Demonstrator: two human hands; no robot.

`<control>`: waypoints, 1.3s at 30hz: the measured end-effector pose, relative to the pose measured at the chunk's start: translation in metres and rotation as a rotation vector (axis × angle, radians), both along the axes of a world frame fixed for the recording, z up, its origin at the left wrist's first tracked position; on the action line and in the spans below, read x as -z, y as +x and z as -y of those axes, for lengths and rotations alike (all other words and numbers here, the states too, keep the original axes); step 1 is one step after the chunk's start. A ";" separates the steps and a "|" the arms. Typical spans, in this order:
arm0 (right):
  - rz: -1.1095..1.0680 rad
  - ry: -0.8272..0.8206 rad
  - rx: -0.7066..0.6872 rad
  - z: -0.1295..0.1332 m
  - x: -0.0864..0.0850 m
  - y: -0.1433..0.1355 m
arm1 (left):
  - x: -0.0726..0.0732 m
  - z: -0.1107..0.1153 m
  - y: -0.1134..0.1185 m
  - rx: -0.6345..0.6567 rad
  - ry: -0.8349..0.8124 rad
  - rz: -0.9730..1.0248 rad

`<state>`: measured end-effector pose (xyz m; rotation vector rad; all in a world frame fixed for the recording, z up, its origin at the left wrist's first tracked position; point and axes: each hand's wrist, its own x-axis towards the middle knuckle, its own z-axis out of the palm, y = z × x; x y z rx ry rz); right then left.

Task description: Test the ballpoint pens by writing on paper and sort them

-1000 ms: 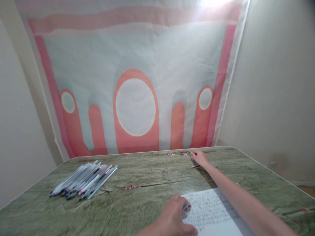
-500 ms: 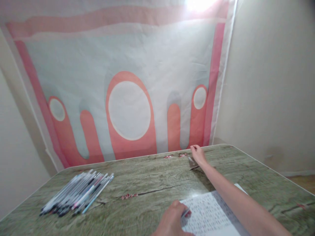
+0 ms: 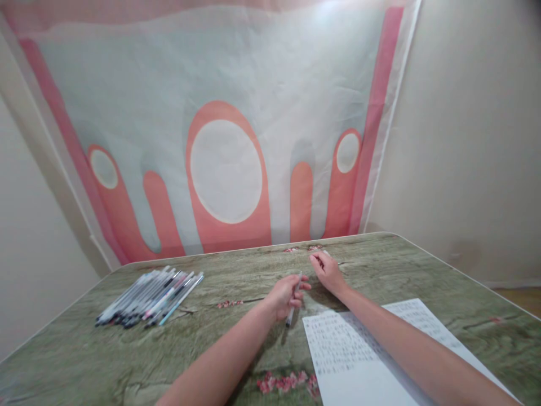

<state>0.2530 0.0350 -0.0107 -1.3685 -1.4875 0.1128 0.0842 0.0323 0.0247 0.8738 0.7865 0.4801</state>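
Observation:
My left hand (image 3: 289, 296) is closed around a pen (image 3: 291, 316) with a clear barrel and a dark lower end, held steeply over the table. Just right of it, farther back, my right hand (image 3: 327, 272) has its fingers curled in; whatever they may hold is too small and blurred to name. White paper (image 3: 359, 378) covered partly with handwriting lies under my right forearm. Off to the left, a row of several pens (image 3: 147, 299) rests side by side, mostly clear-barrelled with dark ends and a few coloured ones.
The table (image 3: 236, 332) has a wood-grain top with printed pink flowers. Behind its far edge hangs a pink and grey patterned cloth (image 3: 228, 73). A plain wall (image 3: 465, 141) stands at the right.
My left hand has gone from the paper's left edge forward to the middle of the table, with the pen in it. My right hand has come slightly left. The camera view has tilted down.

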 end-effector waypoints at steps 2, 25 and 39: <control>-0.094 -0.078 -0.127 -0.001 0.000 -0.002 | 0.008 -0.013 0.006 -0.065 -0.073 0.105; -0.447 -0.449 -0.528 0.000 0.001 0.003 | 0.033 -0.010 0.010 -0.022 0.093 0.252; -0.433 -0.452 -0.555 0.000 0.001 -0.001 | 0.033 -0.010 0.013 0.001 0.139 0.143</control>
